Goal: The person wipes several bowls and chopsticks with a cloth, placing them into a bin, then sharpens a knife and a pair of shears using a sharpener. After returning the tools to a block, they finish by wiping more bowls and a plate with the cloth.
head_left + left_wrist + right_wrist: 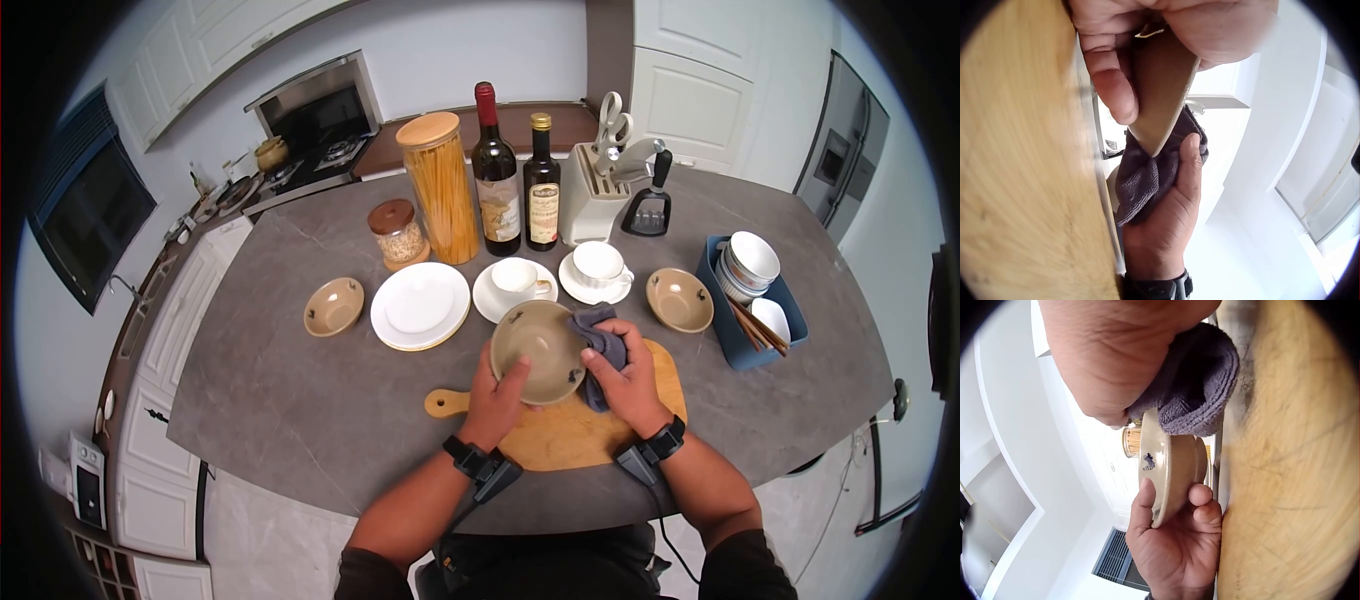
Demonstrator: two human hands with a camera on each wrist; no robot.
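A beige bowl (pixel 541 350) with small dark marks is held above the wooden cutting board (pixel 560 437). My left hand (pixel 495 402) grips its left side, thumb over the rim and fingers beneath, as the right wrist view also shows at the bowl (pixel 1172 469). At the bowl's right edge, my right hand (pixel 630 378) holds a dark grey cloth (pixel 603 345) against the rim, with the thumb on the cloth's near side. In the left wrist view the cloth (pixel 1147 178) wraps the far edge of the bowl.
Behind stand white plates (pixel 420 305), two cups on saucers, two beige bowls (pixel 334 307), a pasta jar (pixel 441 190), two bottles (pixel 497 180) and a knife block (pixel 590 200). At right is a blue bin (pixel 741 345) holding bowls and chopsticks.
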